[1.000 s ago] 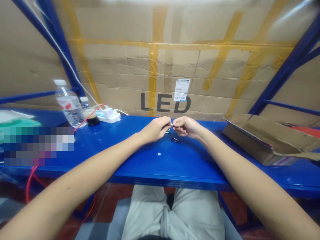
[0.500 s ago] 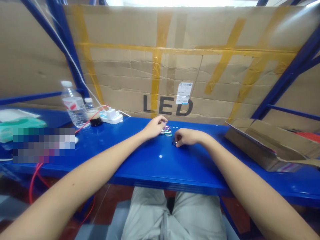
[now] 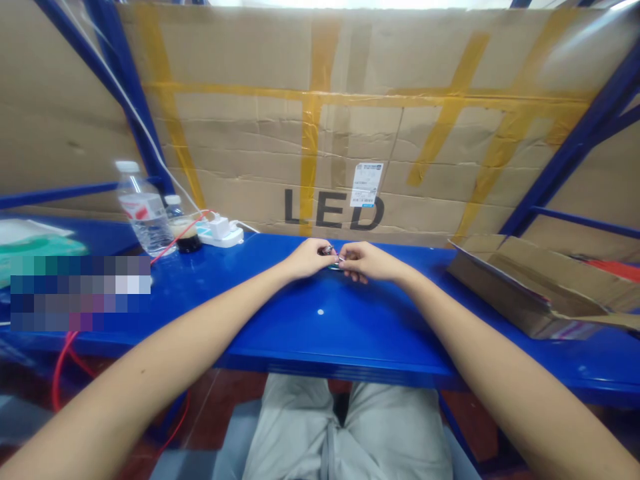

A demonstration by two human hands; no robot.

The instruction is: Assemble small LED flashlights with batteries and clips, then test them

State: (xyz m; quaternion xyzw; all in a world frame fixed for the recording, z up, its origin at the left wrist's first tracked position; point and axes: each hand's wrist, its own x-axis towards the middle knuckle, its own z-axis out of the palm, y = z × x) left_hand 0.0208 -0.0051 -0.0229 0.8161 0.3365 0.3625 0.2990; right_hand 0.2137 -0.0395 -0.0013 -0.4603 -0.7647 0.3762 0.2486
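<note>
My left hand (image 3: 311,259) is closed, its fingers curled around small shiny metal clips that look like carabiners (image 3: 333,267). Green, silver and pinkish bits of them peek out between my two hands; most is hidden by the fingers. Right beside it, my right hand (image 3: 369,261) pinches a small clip between thumb and fingers, its tips meeting those of the left hand. The exact shape and colour of that clip cannot be made out. Both hands are low over the back half of the blue table (image 3: 320,340).
At the left stand a water bottle (image 3: 145,217), a smaller bottle with dark liquid (image 3: 187,237) and a white power strip (image 3: 223,235) with cables. An open cardboard box (image 3: 500,293) sits at the right. A large taped carton (image 3: 240,153) walls off the back.
My right hand has moved left and away from me with a small dark clip, up to my left hand. My left hand has closed over the row of coloured clips beside it.
</note>
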